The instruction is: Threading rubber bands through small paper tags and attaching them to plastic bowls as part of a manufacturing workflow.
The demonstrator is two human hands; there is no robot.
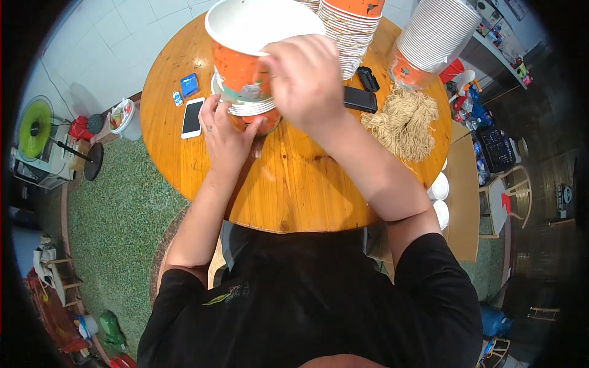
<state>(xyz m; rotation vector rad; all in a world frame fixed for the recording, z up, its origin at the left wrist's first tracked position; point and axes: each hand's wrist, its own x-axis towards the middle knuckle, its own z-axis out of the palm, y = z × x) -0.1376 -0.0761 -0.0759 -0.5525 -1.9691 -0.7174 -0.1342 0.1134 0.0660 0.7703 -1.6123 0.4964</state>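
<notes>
Orange bucket [239, 72]; right grip [307, 83] at rim [230, 49], left grip [228, 135] on stack [253, 110] below.

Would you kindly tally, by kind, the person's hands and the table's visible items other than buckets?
Hands: 2 (left hand, right hand)
White phone: 1
Blue box: 1
Blue-and-white packet: 1
Flat black item: 1
Small black item: 1
Tan strand heap: 1
Total: 8

A hand could pass low over the near tabletop [294, 196], between left forearm [205, 199] and right forearm [368, 165]. The white phone [192, 118] obstructed the left, twine [405, 126] the right, and the held bowl [238, 63] and far stacks [350, 38] the way beyond.
</notes>
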